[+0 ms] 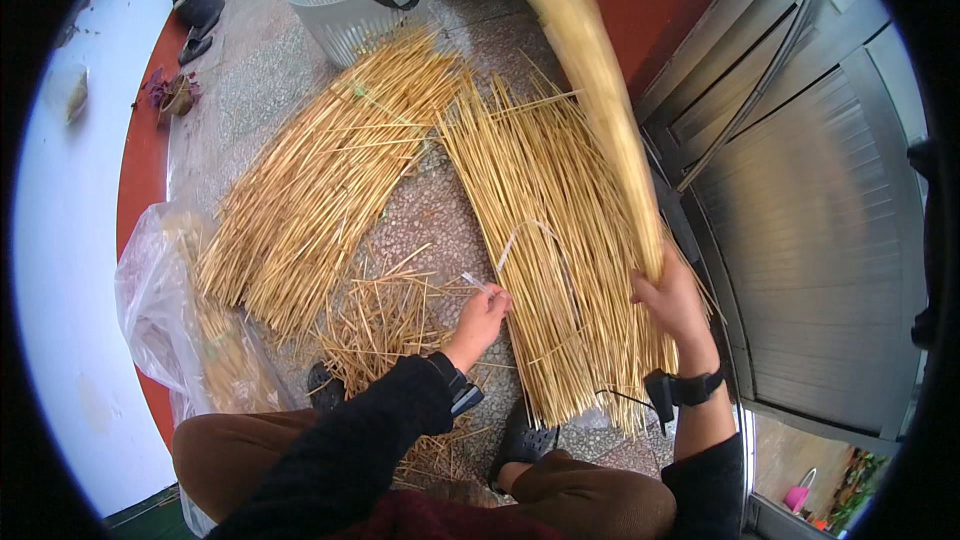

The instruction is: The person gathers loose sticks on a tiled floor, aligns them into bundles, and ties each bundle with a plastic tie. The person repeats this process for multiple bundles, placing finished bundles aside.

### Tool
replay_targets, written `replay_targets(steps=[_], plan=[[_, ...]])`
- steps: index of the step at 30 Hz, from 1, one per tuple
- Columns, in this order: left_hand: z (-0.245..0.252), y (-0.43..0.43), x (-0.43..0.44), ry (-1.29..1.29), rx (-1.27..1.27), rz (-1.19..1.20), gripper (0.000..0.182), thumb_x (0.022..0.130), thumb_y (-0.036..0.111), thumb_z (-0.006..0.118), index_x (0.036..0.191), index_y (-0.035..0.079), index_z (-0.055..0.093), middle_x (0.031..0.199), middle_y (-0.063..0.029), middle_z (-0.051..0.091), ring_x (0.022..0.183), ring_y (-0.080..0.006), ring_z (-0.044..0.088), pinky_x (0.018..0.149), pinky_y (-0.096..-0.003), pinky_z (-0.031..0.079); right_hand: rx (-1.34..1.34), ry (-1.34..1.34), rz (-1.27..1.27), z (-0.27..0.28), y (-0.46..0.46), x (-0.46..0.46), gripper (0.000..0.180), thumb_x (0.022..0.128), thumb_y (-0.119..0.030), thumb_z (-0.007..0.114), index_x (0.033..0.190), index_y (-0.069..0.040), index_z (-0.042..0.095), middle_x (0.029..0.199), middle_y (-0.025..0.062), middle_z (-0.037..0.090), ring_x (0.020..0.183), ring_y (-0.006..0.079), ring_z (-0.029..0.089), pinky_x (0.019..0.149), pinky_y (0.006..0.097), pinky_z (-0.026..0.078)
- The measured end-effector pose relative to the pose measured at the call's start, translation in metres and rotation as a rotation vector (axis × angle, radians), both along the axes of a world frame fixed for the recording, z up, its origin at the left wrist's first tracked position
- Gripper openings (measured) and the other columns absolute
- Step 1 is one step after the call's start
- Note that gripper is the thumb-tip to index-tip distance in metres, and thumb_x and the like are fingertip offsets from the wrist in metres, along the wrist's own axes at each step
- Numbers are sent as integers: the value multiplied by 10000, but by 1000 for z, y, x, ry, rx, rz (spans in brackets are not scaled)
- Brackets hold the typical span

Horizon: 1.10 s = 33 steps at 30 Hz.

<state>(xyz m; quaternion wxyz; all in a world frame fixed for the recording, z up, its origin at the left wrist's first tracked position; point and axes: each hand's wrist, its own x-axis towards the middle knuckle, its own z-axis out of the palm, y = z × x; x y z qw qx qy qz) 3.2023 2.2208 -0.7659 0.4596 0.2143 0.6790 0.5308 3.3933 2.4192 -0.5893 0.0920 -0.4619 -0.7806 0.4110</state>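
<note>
My right hand (670,296) is closed around the narrow lower end of a bundle of straw stalks (600,82), raised and blurred at its upper part. My left hand (482,315) holds a thin whitish strip (474,281) between thumb and fingers, at the left edge of a large pile of straw stalks (540,240) on the floor. A pale looped strip (531,223) lies over that pile. Another wide pile of stalks (322,187) lies to the left. Short broken straw pieces (379,322) are scattered between my feet and the piles.
A light grey slotted plastic basket (315,11) stands beyond the piles. At the left is a clear plastic bag (154,300) with straw inside. A metal door (810,240) stands close on the right. A potted plant (176,101) and dark shoes (196,49) are by the left wall.
</note>
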Motion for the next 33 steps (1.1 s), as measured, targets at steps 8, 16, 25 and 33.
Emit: replay_targets(steps=[8, 16, 25, 33], plan=[[3, 2, 1, 81, 30, 44, 184, 989, 122, 491, 925, -43, 543, 947, -115, 527, 784, -205, 655, 714, -321, 541, -164, -308, 261, -122, -68, -31, 400, 791, -259, 644, 1013, 41, 499, 867, 301, 644, 839, 466, 629, 764, 528, 507], [12, 8, -1, 61, 22, -14, 182, 1013, 128, 450, 961, -18, 544, 938, -97, 585, 848, -169, 642, 761, -293, 543, -61, -383, 174, -158, -84, -40, 471, 780, -285, 698, 1065, 17, 477, 910, 305, 642, 849, 464, 629, 742, 528, 512], [0, 8, 0, -53, 25, 6, 161, 1017, 126, 449, 991, -12, 528, 944, -88, 604, 860, -164, 641, 784, -307, 551, -59, -127, 142, -148, -61, -48, 580, 757, -298, 751, 1159, 17, 475, 956, 271, 657, 913, 432, 641, 793, 471, 517], [4, 8, 2, -51, 37, -10, 170, 1020, 141, 450, 997, -4, 534, 948, -85, 610, 863, -167, 639, 779, -309, 550, 38, -76, 377, -147, -74, -31, 962, 799, -408, 742, 1437, 89, 223, 1408, 333, 373, 1288, 446, 416, 1051, 446, 375]])
